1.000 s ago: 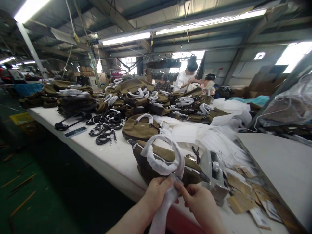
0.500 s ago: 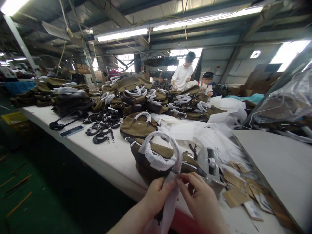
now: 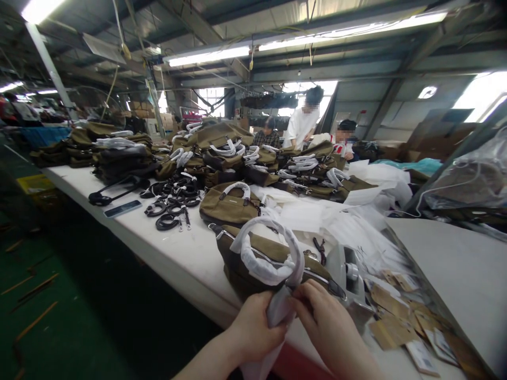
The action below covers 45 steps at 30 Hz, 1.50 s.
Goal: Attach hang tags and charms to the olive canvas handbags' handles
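An olive handbag with a silver zip stands at the table's near edge. Its two handles are wrapped in white paper, and the nearer handle rises in an arch. My left hand is closed around a loose white paper strip, thumb on top, just below that handle's right end. Beside it, my right hand pinches the paper at the handle's base between thumb and fingers. The strip's lower end hangs down towards me.
More olive bags are piled behind. Black coiled straps and a phone lie left. A tape dispenser, brown tags and white sheets are on the right. Several people, one in a white shirt, are across the table.
My left hand has shifted its hold on the paper strip, its thumb now lower across it. My right hand still pinches at the handle's base. The view has turned slightly left.
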{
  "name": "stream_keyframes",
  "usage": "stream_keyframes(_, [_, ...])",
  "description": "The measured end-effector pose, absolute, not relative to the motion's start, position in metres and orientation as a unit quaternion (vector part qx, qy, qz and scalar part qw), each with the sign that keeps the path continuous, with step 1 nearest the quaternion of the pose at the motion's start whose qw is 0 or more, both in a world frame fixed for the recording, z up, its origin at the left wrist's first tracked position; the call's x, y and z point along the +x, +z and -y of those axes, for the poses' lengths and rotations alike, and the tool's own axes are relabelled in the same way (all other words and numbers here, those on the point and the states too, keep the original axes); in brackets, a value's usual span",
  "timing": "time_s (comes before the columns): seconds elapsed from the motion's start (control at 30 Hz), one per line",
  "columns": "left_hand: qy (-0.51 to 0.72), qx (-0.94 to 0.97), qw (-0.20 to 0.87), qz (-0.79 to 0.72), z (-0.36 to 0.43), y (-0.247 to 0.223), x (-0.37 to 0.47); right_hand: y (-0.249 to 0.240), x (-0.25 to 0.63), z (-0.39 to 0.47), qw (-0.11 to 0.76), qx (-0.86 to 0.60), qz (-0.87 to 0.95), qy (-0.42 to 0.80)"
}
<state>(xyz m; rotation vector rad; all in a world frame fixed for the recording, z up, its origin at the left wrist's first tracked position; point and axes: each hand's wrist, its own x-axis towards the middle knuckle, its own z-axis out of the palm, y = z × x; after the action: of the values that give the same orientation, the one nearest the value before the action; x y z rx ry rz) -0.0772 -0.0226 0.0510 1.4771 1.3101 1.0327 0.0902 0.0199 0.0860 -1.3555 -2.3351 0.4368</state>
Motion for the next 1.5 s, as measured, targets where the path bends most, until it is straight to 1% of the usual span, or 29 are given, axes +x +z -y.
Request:
stream_keyframes(0.17, [0.4,0.596,0.448,-0.533,0.022,0.051,-0.083,0.08,0.085,-0.024,0.243,-0.506,0.823,0.094])
stream_keyframes(0.33, [0.423,0.562,0.495,-0.511,0.022,0.043,-0.086,0.074,0.079,-0.031,0.275,-0.524,0.8,0.093])
stream_keyframes(0.47, [0.424,0.522,0.576,-0.464,0.034,0.031,-0.098,0.071,0.097,-0.021,0.376,-0.546,0.745,0.079])
stream_keyframes(0.5, [0.416,0.52,0.585,-0.462,0.039,0.029,-0.103,0.068,0.103,-0.015,0.396,-0.551,0.729,0.082])
stream_keyframes(0.53, [0.411,0.522,0.585,-0.466,0.044,0.028,-0.107,0.065,0.108,-0.008,0.398,-0.559,0.721,0.101])
stream_keyframes(0.57, [0.407,0.525,0.58,-0.472,0.049,0.028,-0.111,0.06,0.112,-0.001,0.382,-0.566,0.717,0.139])
stream_keyframes(0.63, [0.402,0.531,0.557,-0.496,0.059,0.03,-0.115,0.047,0.11,0.011,0.327,-0.554,0.716,0.272])
stream_keyframes(0.7, [0.399,0.543,0.522,-0.523,0.066,0.036,-0.115,0.032,0.098,0.02,0.294,-0.504,0.697,0.418])
stream_keyframes(0.77, [0.392,0.573,0.48,-0.537,0.071,0.041,-0.112,0.019,0.081,0.025,0.301,-0.462,0.658,0.513])
stream_keyframes(0.83, [0.383,0.607,0.431,-0.546,0.075,0.044,-0.11,0.009,0.064,0.025,0.322,-0.45,0.615,0.562])
stream_keyframes(0.93, [0.359,0.651,0.36,-0.564,0.08,0.044,-0.11,0.004,0.05,0.023,0.345,-0.433,0.584,0.594])
stream_keyframes(1.0, [0.351,0.67,0.323,-0.569,0.081,0.045,-0.113,0.006,0.047,0.02,0.346,-0.417,0.603,0.586])
stream_keyframes(1.1, [0.356,0.674,0.299,-0.574,0.079,0.049,-0.117,0.01,0.044,0.018,0.357,-0.404,0.623,0.567])
stream_keyframes(1.2, [0.349,0.687,0.281,-0.572,0.074,0.051,-0.116,0.014,0.039,0.015,0.369,-0.442,0.612,0.542])
stream_keyframes(1.37, [0.315,0.727,0.117,-0.599,0.068,0.038,-0.108,0.024,0.03,0.012,0.383,-0.49,0.577,0.529])
stream_keyframes(1.43, [0.31,0.734,0.083,-0.599,0.069,0.035,-0.106,0.026,0.028,0.012,0.388,-0.493,0.558,0.542])
stream_keyframes(1.5, [0.304,0.74,0.071,-0.596,0.072,0.035,-0.106,0.028,0.027,0.012,0.402,-0.488,0.519,0.575])
